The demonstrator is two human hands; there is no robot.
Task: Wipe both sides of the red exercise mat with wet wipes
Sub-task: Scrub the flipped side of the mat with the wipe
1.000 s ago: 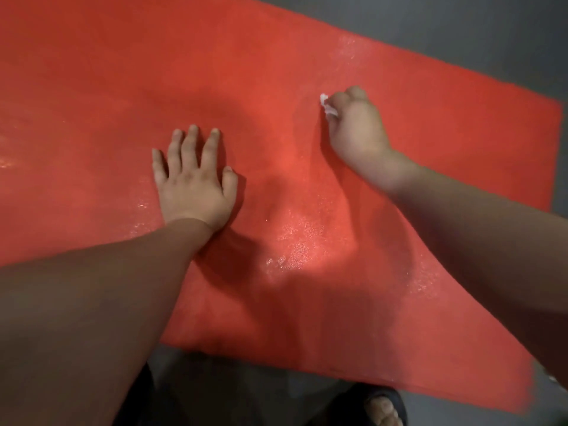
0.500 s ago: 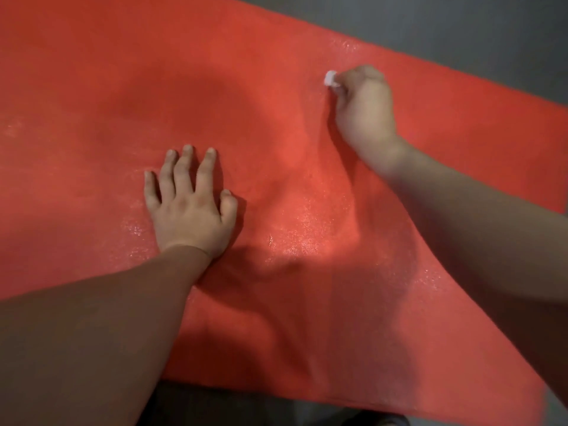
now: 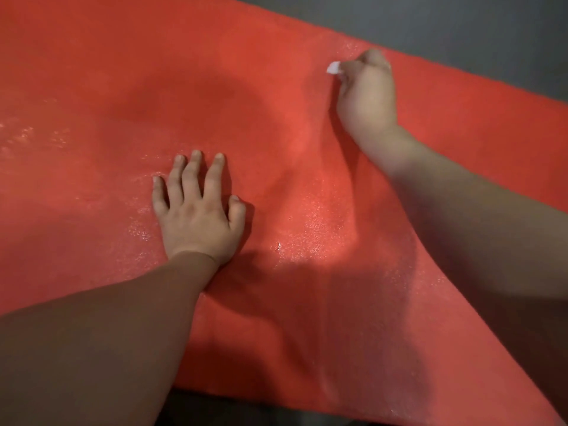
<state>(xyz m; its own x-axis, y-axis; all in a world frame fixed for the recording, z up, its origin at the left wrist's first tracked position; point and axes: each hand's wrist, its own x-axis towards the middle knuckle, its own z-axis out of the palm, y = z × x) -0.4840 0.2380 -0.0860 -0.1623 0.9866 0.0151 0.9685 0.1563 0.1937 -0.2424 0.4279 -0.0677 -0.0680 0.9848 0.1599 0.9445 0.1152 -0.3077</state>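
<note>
One red exercise mat (image 3: 276, 133) lies flat on a dark grey floor (image 3: 461, 23) and fills most of the view. Its far edge runs slantwise from the top middle down to the right side, and its near edge crosses the bottom, where a strip of floor shows. A wet sheen glints on the mat's surface between the two hands and again toward its left side. Only a small white tip of the wet wipe (image 3: 333, 68) is visible, just inside the mat's far edge; the rest is hidden by the right hand (image 3: 367, 93). That hand's fingers are curled round the wipe, back of the hand up, holding it against the mat. The left hand (image 3: 196, 213) rests palm down nearer the middle of the mat, well apart from the right. Its fingers are straight and slightly spread, with the thumb out to the side. Both bare forearms reach in over the near edge and throw soft shadows across the red surface.
</note>
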